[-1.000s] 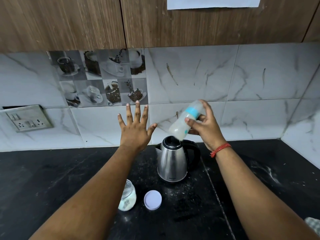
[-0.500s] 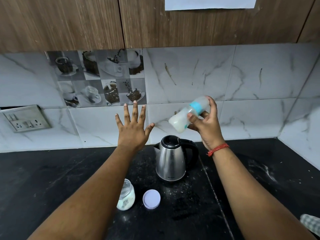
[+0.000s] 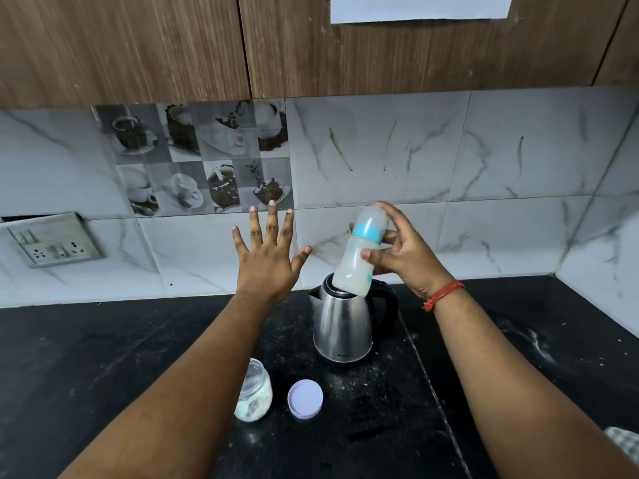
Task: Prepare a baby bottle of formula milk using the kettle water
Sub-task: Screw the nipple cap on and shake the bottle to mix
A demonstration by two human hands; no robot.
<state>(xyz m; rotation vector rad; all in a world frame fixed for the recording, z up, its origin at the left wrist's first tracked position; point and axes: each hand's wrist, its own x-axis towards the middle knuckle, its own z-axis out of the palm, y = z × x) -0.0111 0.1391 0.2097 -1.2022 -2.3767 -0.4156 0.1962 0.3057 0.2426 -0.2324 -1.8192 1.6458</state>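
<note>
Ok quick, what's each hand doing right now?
Left hand: open, fingers spread, holding nothing.
Right hand: closed around the baby bottle, held up above the kettle.

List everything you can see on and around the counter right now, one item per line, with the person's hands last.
baby bottle: 1, translucent with a blue band and milky liquid inside, held tilted in the air in front of the kettle top
kettle: 1, steel with black handle and lid, mid counter
jar: 1, clear glass with white powder, open, front of the counter, partly behind the left forearm
jar lid: 1, pale lilac, flat on the counter right of the jar
counter: 1, black, dusted with white specks
socket plate: 1, grey, left wall
paper: 1, white, on the wooden cabinet
checked cloth: 1, bottom right edge
wristband: 1, red, right wrist
left hand: open, fingers spread, empty
right hand: gripping the bottle
</note>
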